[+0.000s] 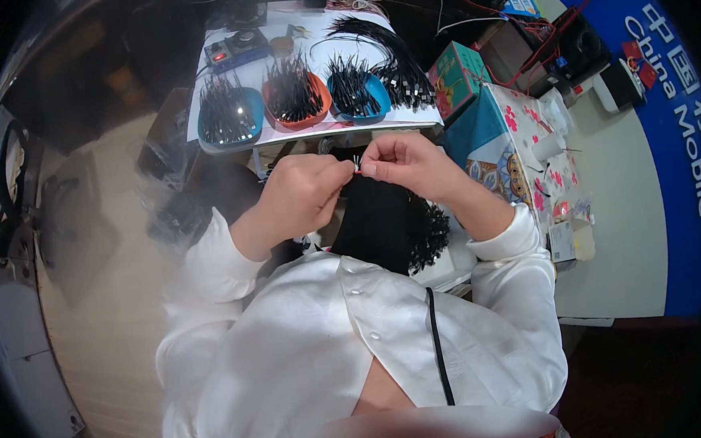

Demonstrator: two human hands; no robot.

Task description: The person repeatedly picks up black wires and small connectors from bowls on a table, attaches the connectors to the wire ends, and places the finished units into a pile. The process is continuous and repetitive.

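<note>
My left hand (305,191) and my right hand (410,167) meet in front of my body, just short of the table's near edge. Both are closed in a pinch on a tiny bunch of thin white-tipped wires (356,163), with a speck of red beneath. The fingers hide most of it. Beyond my hands stand a blue tray (255,104), an orange tray (325,102) and a second blue tray (383,96). Each is filled with short black wire leads. Black cloth (373,226) covers my lap under the hands.
Longer black leads (392,52) lie on the white tabletop (315,28), near a small device with a red light (236,49). A green box (458,76) stands to the right, by a side table with a flowered cover (525,120). A dark cluster of small parts (429,234) hangs beside my lap.
</note>
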